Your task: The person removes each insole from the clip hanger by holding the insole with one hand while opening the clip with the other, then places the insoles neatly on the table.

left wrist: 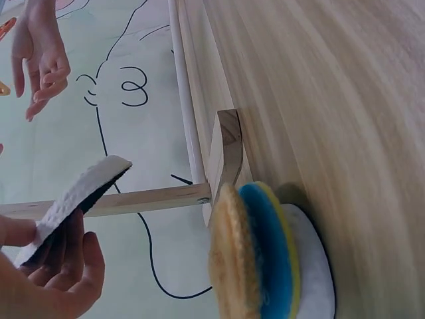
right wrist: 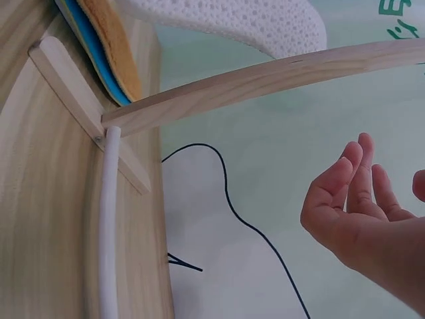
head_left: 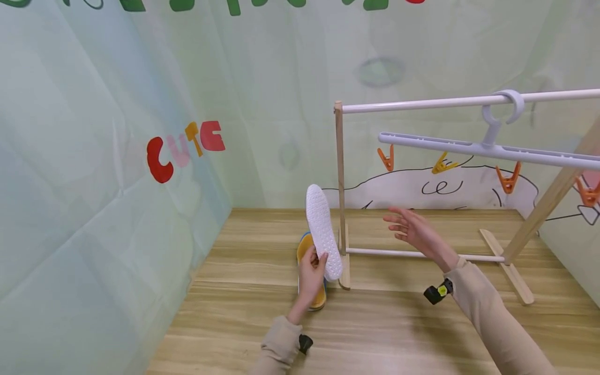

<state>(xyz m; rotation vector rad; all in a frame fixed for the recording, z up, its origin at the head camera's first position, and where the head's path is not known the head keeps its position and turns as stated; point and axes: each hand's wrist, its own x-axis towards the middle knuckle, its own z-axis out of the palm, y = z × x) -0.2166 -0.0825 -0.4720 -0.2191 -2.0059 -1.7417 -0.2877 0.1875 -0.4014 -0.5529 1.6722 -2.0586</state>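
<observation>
A white, bumpy-textured insole (head_left: 321, 224) is pinched by my left hand (head_left: 311, 276) between thumb and fingers, raised above the table. In the left wrist view the insole (left wrist: 80, 199) appears edge-on with a dark underside. Below it lies a stack of insoles (head_left: 305, 245), tan on top, with blue, yellow and white layers (left wrist: 265, 252) showing from the side. My right hand (head_left: 417, 232) hovers in front of the rack with its fingers relaxed and nothing in them. In the right wrist view that hand (right wrist: 362, 206) is seen beside the wooden post.
A wooden rack with a white top rail (head_left: 422, 104) and a lower rail (head_left: 398, 252) stands at the right. From it hangs a pale hanger (head_left: 440, 142) bearing several orange and yellow clips (head_left: 442, 164). Fabric walls (head_left: 281, 104) enclose the wood-grain table (head_left: 375, 323).
</observation>
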